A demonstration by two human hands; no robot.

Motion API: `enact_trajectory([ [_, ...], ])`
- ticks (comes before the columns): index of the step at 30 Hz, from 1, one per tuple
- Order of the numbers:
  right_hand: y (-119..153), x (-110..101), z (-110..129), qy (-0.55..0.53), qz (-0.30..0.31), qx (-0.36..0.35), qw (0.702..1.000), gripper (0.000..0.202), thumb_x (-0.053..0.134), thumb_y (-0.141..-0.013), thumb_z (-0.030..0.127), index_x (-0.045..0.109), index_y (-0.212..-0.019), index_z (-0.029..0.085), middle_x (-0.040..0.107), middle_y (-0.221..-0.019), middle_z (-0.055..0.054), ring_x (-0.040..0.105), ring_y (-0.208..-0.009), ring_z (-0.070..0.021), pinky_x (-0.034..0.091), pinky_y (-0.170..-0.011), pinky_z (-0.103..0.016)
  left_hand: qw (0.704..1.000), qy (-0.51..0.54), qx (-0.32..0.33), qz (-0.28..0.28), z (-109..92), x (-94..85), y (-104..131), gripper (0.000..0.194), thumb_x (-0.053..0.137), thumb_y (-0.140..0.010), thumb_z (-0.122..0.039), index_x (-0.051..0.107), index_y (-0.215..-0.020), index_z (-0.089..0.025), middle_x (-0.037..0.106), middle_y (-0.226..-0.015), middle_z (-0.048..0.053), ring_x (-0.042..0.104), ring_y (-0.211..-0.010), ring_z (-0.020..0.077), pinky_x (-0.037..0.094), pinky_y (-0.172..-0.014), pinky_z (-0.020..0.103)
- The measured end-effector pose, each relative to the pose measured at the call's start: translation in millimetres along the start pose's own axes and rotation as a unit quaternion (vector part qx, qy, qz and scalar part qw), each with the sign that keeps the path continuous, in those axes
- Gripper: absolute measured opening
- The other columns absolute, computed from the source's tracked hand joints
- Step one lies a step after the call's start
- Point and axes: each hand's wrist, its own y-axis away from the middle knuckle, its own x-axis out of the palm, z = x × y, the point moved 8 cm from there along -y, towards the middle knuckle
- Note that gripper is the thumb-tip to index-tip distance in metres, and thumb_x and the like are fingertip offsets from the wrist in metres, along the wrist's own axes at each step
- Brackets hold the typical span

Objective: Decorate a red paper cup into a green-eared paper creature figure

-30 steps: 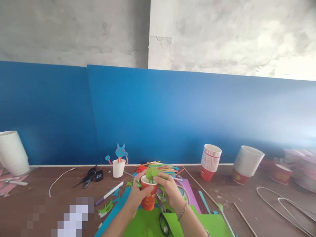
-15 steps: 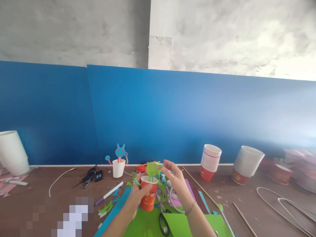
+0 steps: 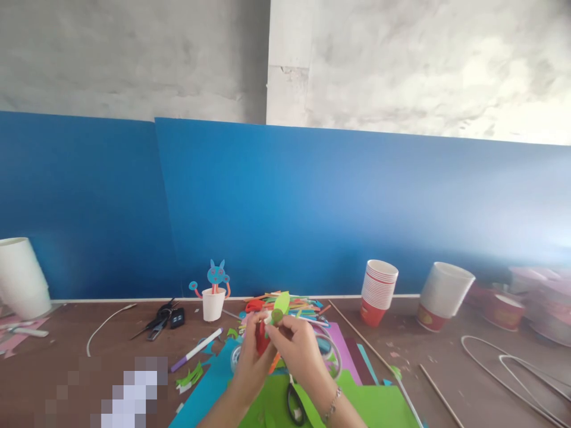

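In the head view my left hand [image 3: 255, 361] is wrapped round a red paper cup [image 3: 262, 340], which the hands largely cover. Over the cup's rim show green paper cutouts, among them a round disc [image 3: 277, 315] and a light green pointed piece [image 3: 281, 302]. At that rim my right hand [image 3: 300, 349] is closed, thumb and fingers pinched by the green paper cutout; its exact grip is partly hidden. Beneath both hands lies green paper [image 3: 370, 404] with black-handled scissors [image 3: 295, 404] on it. A roll of clear tape [image 3: 235, 358] is just left of my left hand.
A white cup with a blue paper cat figure [image 3: 216, 274] stands behind to the left. Coloured sticks [image 3: 307, 304] are heaped at the back. Stacked cups [image 3: 379, 291] stand to the right. A purple marker [image 3: 196, 351], keys [image 3: 157, 327], a long rod [image 3: 366, 345] and cables [image 3: 513, 359] lie around.
My right hand has come down and left from the open air, closing at the cup's rim beside the green cutout. The cup has shifted slightly and is now mostly hidden.
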Motion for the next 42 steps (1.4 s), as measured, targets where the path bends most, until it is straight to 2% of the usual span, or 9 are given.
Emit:
enact_trajectory([
  [5,-3,-4,-4,-0.094,0.019,0.027,0.995,0.026,0.059,-0.073,0.030,0.051,-0.053,0.017,0.044,-0.049,0.004,0.037,-0.051,-0.0107,0.029,-0.049,-0.024,0.993,-0.092,0.075,0.017,-12,-1.8,2,0.029,0.055,-0.089,-0.045,0.059,-0.106,-0.023,0.044,-0.140,0.012,0.036,-0.133,0.0295,0.030,-0.107,0.047],
  [11,-4,0,-9,-0.170,0.027,0.053,0.984,0.040,0.063,-0.073,0.041,0.041,-0.048,0.020,0.037,-0.045,0.006,0.033,-0.046,-0.0087,0.027,-0.046,-0.024,0.972,-0.191,0.130,-0.028,-15,-9.7,3,0.019,0.048,-0.093,-0.035,0.060,-0.088,-0.021,0.051,-0.132,0.013,0.044,-0.126,0.0299,0.037,-0.101,0.049],
  [16,-3,5,-17,-0.266,0.035,0.105,0.958,0.050,0.067,-0.069,0.052,0.035,-0.047,0.021,0.028,-0.043,0.009,0.023,-0.043,-0.0061,0.021,-0.043,-0.023,0.923,-0.298,0.236,-0.051,-30,-9.1,14,0.014,0.045,-0.093,-0.025,0.058,-0.094,-0.022,0.047,-0.129,0.013,0.046,-0.123,0.0284,0.045,-0.093,0.045],
  [23,-1,9,-15,-0.297,0.051,0.141,0.943,0.048,0.071,-0.064,0.057,0.049,-0.047,0.017,0.037,-0.042,0.007,0.032,-0.042,-0.0067,0.028,-0.044,-0.023,0.866,-0.353,0.338,-0.102,-50,-10.5,25,0.011,0.047,-0.091,-0.017,0.055,-0.094,-0.023,0.045,-0.127,0.011,0.045,-0.122,0.0255,0.035,-0.105,0.048],
  [27,-2,-1,-7,-0.238,0.052,0.108,0.964,0.048,0.066,-0.067,0.060,0.054,-0.052,0.016,0.037,-0.044,0.007,0.032,-0.043,-0.0071,0.028,-0.045,-0.023,0.903,-0.300,0.296,-0.085,-40,-15.6,13,0.010,0.048,-0.091,-0.021,0.057,-0.095,-0.023,0.052,-0.118,0.009,0.050,-0.115,0.0244,0.041,-0.099,0.044],
  [31,1,-16,2,-0.103,0.071,0.074,0.989,0.037,0.060,-0.078,0.047,0.056,-0.057,0.017,0.043,-0.048,0.005,0.035,-0.045,-0.0084,0.028,-0.046,-0.024,0.972,-0.140,0.154,-0.107,-20,-27.7,-3,0.019,0.057,-0.087,-0.040,0.059,-0.086,-0.021,0.057,-0.110,0.009,0.054,-0.110,0.0256,0.043,-0.094,0.040],
  [33,4,-18,2,-0.041,0.090,0.069,0.993,0.023,0.060,-0.078,0.039,0.063,-0.076,0.017,0.048,-0.048,0.005,0.039,-0.043,-0.0099,0.028,-0.046,-0.024,0.987,-0.062,0.088,-0.120,-13,-29.1,-6,0.028,0.058,-0.084,-0.048,0.058,-0.086,-0.020,0.058,-0.108,0.009,0.056,-0.107,0.0254,0.046,-0.091,0.037],
  [37,9,-16,-2,0.066,0.094,0.048,0.992,0.041,0.058,-0.079,0.030,0.056,-0.119,0.020,0.057,-0.047,0.006,0.051,-0.045,-0.0148,0.030,-0.050,-0.024,0.994,-0.013,0.042,-0.104,-14,-20.5,-6,0.030,0.054,-0.087,-0.050,0.054,-0.092,-0.020,0.060,-0.107,0.009,0.064,-0.092,0.0222,0.053,-0.073,0.030],
  [42,3,-16,2,0.133,0.056,0.004,0.989,0.013,0.049,-0.086,0.024,0.061,-0.081,0.021,0.064,-0.055,0.001,0.056,-0.051,-0.0148,0.027,-0.051,-0.023,0.994,-0.022,0.033,-0.099,-14,-20.1,-7,0.035,0.057,-0.084,-0.052,0.058,-0.095,-0.019,0.063,-0.107,0.010,0.065,-0.092,0.0222,0.053,-0.076,0.030],
])
